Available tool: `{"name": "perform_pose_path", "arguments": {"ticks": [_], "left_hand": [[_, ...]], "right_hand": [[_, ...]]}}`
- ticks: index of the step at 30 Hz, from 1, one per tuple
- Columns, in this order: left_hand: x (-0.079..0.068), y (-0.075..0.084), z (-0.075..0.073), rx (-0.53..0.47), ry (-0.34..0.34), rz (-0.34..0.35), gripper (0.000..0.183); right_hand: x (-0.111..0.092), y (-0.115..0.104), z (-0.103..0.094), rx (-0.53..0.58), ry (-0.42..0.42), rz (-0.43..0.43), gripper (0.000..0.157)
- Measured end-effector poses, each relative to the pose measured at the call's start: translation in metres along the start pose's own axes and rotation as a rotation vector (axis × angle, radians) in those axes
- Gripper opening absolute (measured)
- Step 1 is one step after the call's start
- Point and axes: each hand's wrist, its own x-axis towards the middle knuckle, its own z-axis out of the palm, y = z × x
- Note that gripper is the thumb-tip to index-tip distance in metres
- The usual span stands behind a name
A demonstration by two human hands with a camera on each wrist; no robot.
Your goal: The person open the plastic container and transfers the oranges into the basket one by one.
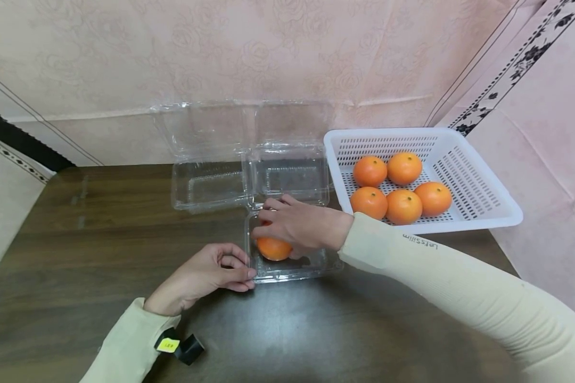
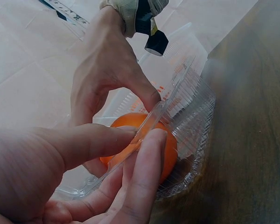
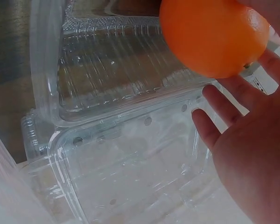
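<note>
In the head view, my right hand grips an orange from above, inside a clear plastic container on the table. The right wrist view has the orange between thumb and fingers, beside the ribbed container wall. My left hand is at the container's near left corner. Seen from the left wrist, the left hand pinches the container's rim between thumb and fingers, with the orange just behind it.
A white slotted basket with several oranges stands at the right. More clear containers sit along the back, their lids raised against the cloth-covered wall. A black camera is strapped at the left wrist.
</note>
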Motion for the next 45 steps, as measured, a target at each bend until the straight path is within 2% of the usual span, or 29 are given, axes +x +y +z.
{"name": "perform_pose_path", "arguments": {"ticks": [9, 18, 25, 32, 45], "left_hand": [[-0.001, 0.001, 0.001, 0.010, -0.002, -0.003, 0.037], [-0.002, 0.001, 0.000, 0.012, -0.008, 0.007, 0.037], [-0.002, 0.001, -0.002, 0.015, -0.012, 0.002, 0.038], [-0.003, 0.001, -0.002, 0.019, -0.017, 0.002, 0.039], [0.000, -0.003, -0.002, 0.024, -0.023, 0.003, 0.044]], "right_hand": [[-0.004, 0.000, -0.004, -0.003, 0.011, -0.015, 0.071], [-0.011, 0.000, -0.011, -0.026, 0.007, -0.021, 0.074], [-0.017, 0.003, -0.019, 0.019, -0.022, 0.005, 0.076], [-0.023, 0.009, -0.025, 0.052, 0.003, -0.002, 0.075], [-0.040, 0.019, -0.038, 0.102, 0.041, 0.041, 0.074]]}}
